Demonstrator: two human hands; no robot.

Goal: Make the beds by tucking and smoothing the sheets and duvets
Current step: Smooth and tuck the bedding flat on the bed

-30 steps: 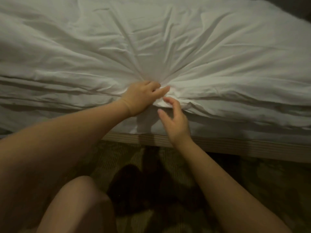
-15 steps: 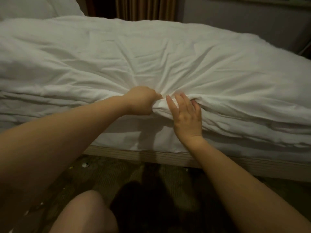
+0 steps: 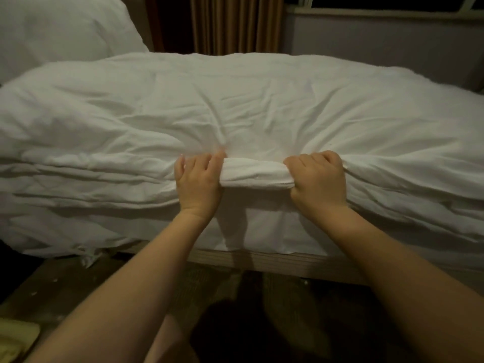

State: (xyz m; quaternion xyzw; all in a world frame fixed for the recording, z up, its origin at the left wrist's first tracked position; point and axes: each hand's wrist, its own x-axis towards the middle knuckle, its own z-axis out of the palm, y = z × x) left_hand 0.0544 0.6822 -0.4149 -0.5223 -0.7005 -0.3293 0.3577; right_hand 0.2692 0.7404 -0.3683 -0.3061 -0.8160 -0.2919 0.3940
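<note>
A wrinkled white duvet [image 3: 248,108] covers the bed across the whole width of the view. Its near edge [image 3: 254,174] is bunched into a thick roll at the mattress side. My left hand [image 3: 197,182] grips the left end of that roll, fingers curled over the top. My right hand [image 3: 318,176] is closed on the right end, a hand's width away. Below the roll a white sheet [image 3: 262,229] hangs down over the side of the mattress.
A pale wooden bed frame [image 3: 275,262] runs under the sheet. A white pillow [image 3: 60,35] lies at the far left. Brown curtains [image 3: 235,24] and a grey wall with a window sill [image 3: 379,35] stand behind the bed. Dark patterned carpet [image 3: 52,289] with small white scraps lies below.
My hands have moved apart along the duvet edge, and my right hand has closed on it. The view has tilted up, showing the pillow, curtains and wall.
</note>
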